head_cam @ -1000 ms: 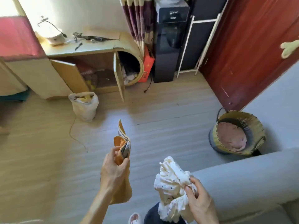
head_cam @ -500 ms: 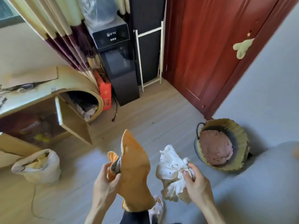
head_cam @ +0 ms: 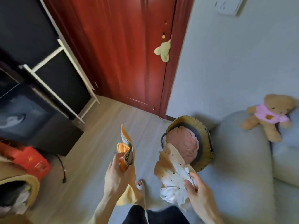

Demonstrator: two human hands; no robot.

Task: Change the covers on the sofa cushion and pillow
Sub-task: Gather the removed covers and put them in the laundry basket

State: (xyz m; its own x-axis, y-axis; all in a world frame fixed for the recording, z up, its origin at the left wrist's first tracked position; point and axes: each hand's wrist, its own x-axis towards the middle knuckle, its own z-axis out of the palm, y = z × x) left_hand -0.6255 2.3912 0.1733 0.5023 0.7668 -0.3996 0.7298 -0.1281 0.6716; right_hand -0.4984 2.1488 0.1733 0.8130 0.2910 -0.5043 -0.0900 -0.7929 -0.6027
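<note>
Gripping the orange cover (head_cam: 125, 143) at lower centre, the left hand (head_cam: 118, 172) stands left of the basket (head_cam: 204, 132); the right hand (head_cam: 198, 192), fingers clamped on the white cover (head_cam: 171, 175), is nearer, just below it.

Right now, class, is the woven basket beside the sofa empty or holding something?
Holding something: bunched pink cloth fills the woven basket, its near edge hidden behind the white dotted cover.
</note>
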